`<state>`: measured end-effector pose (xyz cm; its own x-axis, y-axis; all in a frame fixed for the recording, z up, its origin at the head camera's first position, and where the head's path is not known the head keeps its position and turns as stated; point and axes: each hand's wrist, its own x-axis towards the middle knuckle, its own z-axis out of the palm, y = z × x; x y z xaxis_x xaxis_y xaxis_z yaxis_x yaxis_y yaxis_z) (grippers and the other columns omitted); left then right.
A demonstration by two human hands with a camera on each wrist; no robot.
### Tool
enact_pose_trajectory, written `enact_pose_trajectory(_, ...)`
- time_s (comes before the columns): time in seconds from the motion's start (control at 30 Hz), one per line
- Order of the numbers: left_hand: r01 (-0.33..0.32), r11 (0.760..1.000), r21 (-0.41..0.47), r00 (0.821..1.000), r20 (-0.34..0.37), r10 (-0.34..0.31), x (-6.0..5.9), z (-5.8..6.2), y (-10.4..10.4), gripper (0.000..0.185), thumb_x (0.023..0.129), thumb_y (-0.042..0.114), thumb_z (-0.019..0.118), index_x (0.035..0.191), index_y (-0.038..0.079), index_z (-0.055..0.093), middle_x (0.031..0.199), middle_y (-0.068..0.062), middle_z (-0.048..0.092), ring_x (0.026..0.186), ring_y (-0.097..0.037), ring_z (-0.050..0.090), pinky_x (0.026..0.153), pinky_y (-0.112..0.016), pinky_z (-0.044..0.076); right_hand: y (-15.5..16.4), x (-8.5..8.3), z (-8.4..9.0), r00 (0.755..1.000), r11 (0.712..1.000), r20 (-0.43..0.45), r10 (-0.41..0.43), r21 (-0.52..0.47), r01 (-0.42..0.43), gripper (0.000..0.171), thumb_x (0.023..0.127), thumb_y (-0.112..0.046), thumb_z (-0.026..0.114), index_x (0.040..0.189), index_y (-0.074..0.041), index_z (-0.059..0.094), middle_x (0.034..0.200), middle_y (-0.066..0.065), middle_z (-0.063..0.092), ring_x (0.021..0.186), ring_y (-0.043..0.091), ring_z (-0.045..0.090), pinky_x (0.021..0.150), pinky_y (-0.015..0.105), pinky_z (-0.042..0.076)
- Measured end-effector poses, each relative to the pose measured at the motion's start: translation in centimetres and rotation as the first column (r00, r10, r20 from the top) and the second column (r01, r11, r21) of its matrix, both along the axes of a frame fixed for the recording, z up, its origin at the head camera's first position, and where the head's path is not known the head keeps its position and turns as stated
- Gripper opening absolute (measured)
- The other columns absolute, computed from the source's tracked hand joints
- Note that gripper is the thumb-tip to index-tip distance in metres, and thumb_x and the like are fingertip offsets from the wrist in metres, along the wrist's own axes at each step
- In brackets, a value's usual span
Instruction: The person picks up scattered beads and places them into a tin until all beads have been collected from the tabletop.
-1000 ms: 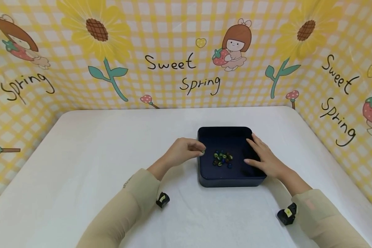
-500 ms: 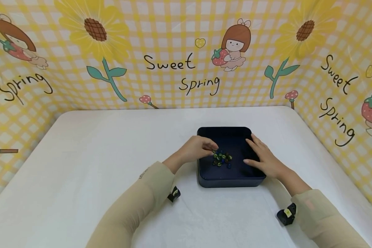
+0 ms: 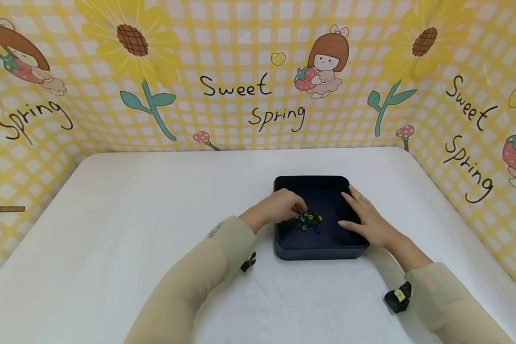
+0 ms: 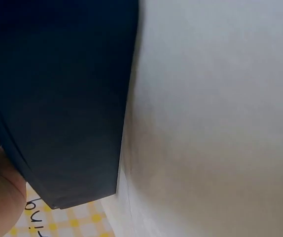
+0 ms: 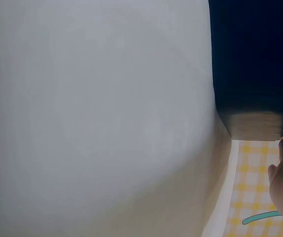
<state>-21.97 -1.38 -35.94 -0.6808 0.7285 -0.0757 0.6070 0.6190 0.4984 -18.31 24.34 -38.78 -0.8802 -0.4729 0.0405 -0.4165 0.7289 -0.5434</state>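
Note:
A dark navy rectangular box stands on the white table, with a cluster of small green, blue and brown glass marbles on its floor. My left hand reaches over the box's left wall, its fingers curled together and pointing down at the pile's left edge. The marble in its pinch is hidden by the fingers. Across the box, my right hand rests on the right wall with fingers spread, thumb and forefinger extending over the inside. Each wrist view shows a wall of the box, with part of the hand at the edge.
White cloth covers the table. Behind it and at both sides hangs a yellow checked curtain printed with flowers and girls. Black wrist cameras sit under both sleeves.
My left hand moves right from the box's left rim, carrying a greenish marble in its fingertips, and comes down at the pile. The right hand and the box stay put.

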Motion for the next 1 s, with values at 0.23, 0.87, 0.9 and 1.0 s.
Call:
enact_pose_trajectory(0.23, 0.016, 0.994, -0.108, 0.996, -0.088, -0.025, 0.1, -0.1, 0.4, 0.023, 0.081, 0.004, 0.059, 0.103, 0.008, 0.062, 0.099, -0.001, 0.061, 0.091, -0.011, 0.055, 0.074, -0.016, 0.043, 0.0, -0.1, -0.2, 1.0, 1.0, 0.002, 0.0, -0.003, 0.0, 0.074, 0.086, -0.037, 0.051, 0.139, -0.006, 0.01, 0.142, 0.013, -0.007, 0.126, 0.037, -0.003, 0.095, 0.059, 0.007)
enact_pose_trajectory(0.87, 0.041, 0.968, -0.249, 0.98, -0.179, -0.088, 0.4, -0.2, 1.1, 0.023, 0.08, 0.004, 0.06, 0.101, 0.011, 0.064, 0.097, 0.0, 0.061, 0.088, -0.01, 0.055, 0.073, -0.017, 0.043, -0.1, 0.2, 0.0, 1.0, 1.0, 0.008, -0.006, -0.002, 0.006, 0.073, 0.086, -0.036, 0.051, 0.138, -0.005, 0.01, 0.142, 0.014, -0.007, 0.126, 0.038, -0.003, 0.095, 0.059, 0.008)
enact_pose_trajectory(0.9, 0.039, 0.966, -0.255, 0.98, -0.181, -0.087, 0.4, -0.2, 1.1, 0.023, 0.08, 0.004, 0.06, 0.101, 0.012, 0.065, 0.097, 0.001, 0.061, 0.088, -0.01, 0.055, 0.073, -0.017, 0.043, -0.1, 0.2, 0.0, 1.0, 1.0, 0.008, -0.006, -0.002, 0.006, 0.073, 0.086, -0.036, 0.051, 0.138, -0.005, 0.01, 0.142, 0.014, -0.007, 0.126, 0.038, -0.003, 0.095, 0.059, 0.008)
enact_pose_trajectory(1.0, 0.035, 0.963, -0.269, 0.98, -0.181, -0.086, 0.4, -0.2, 1.2, 0.023, 0.08, 0.004, 0.06, 0.101, 0.012, 0.065, 0.096, 0.001, 0.061, 0.088, -0.01, 0.055, 0.073, -0.018, 0.044, -0.2, 0.2, 0.0, 1.0, 1.0, 0.007, -0.006, -0.004, 0.006, 0.073, 0.086, -0.036, 0.051, 0.138, -0.005, 0.01, 0.142, 0.014, -0.007, 0.126, 0.038, -0.003, 0.095, 0.059, 0.008)
